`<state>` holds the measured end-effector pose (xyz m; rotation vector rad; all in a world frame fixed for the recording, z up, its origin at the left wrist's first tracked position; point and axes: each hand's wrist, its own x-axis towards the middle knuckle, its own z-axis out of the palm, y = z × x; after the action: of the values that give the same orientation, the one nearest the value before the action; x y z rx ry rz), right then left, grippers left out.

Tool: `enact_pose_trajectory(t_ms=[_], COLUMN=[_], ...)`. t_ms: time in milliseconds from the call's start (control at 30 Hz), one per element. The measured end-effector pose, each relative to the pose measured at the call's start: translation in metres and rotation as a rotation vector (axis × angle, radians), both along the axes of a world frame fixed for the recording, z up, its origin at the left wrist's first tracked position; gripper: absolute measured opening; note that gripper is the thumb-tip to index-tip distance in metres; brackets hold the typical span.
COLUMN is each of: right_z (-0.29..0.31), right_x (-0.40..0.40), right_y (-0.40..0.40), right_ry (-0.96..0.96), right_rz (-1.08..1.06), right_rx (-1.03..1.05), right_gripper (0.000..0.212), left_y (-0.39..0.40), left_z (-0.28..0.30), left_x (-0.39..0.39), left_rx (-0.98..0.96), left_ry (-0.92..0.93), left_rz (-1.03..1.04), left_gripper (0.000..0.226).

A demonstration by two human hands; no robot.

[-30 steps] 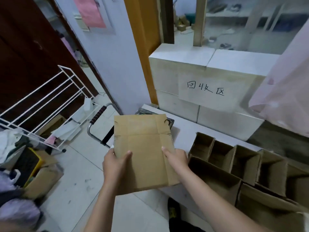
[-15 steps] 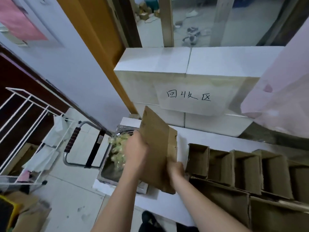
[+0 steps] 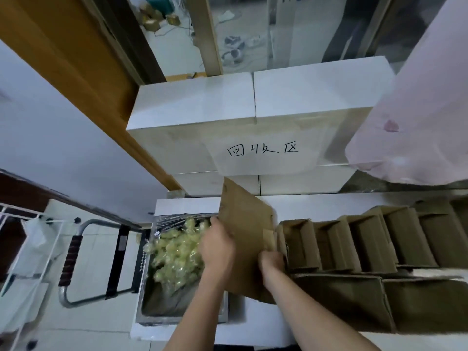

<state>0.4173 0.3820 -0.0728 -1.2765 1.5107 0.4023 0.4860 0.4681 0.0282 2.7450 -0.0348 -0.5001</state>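
Note:
A flattened brown cardboard box stands on edge above the white table, tilted to the right. My left hand grips its left face near the middle. My right hand holds its lower right edge, close to the first open carton. Left of the flat box lies a metal tray filled with clear-wrapped yellow-green sweets.
A row of open brown cartons runs to the right, with larger cartons in front. White boxes with a handwritten label are stacked behind. A metal trolley handle and a white wire rack stand on the tiled floor at left.
The flat box went from lying face-up in both hands to standing on edge over the table. The view swung right and closer, revealing the tray of sweets.

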Motion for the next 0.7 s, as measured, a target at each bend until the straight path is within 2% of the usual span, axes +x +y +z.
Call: enact_pose_trajectory(t_ms=[267, 433, 567, 700], right_z=[-0.004, -0.003, 0.008, 0.013], right_x=[0.003, 0.001, 0.003, 0.007], right_y=[-0.016, -0.030, -0.046, -0.059], right_ry=[0.083, 0.068, 0.065, 0.041], right_rz=[-0.081, -0.200, -0.297, -0.342], right_rx=[-0.197, -0.281, -0.234, -0.179], right_gripper=[0.047, 0.035, 0.028, 0.035], left_y=[0.006, 0.007, 0.009, 0.010], left_z=[-0.041, -0.060, -0.064, -0.067], left_x=[0.013, 0.022, 0.025, 0.032], left_rx=[-0.199, -0.260, -0.288, -0.281], left_ry=[0.158, 0.233, 0.250, 0.283], left_rz=[0.017, 0.001, -0.011, -0.048], left_gripper=[0.034, 0.048, 0.072, 0.079])
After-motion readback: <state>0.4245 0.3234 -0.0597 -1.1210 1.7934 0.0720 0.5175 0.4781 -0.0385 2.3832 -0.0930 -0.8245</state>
